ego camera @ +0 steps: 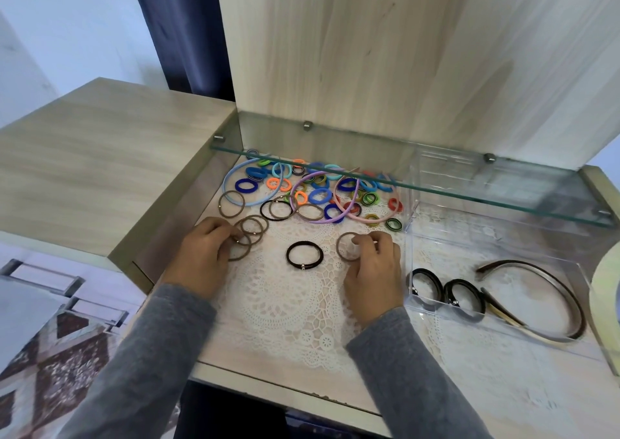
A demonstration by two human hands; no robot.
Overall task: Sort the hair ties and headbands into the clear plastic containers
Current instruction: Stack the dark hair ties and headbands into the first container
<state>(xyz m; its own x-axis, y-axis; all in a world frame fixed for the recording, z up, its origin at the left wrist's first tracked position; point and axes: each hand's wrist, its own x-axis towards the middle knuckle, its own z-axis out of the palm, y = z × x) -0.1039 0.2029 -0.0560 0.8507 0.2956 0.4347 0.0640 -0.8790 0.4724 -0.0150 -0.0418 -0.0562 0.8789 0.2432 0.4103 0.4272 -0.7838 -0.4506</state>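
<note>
Pinching one brown hair tie (338, 246), right hand (374, 270); left hand (203, 259) pinches brown ties pile (253, 229); black tie (288, 254) lies between.

Headband (567, 299) seemingly lies in container (469, 247), right of ties (320, 196).

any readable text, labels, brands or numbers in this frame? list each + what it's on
None: no readable text, number or logo in view.
Low clear plastic container: no label visible.
Thin brown hair ties in the left hand and beige hair tie in the right hand: unprinted.
</note>
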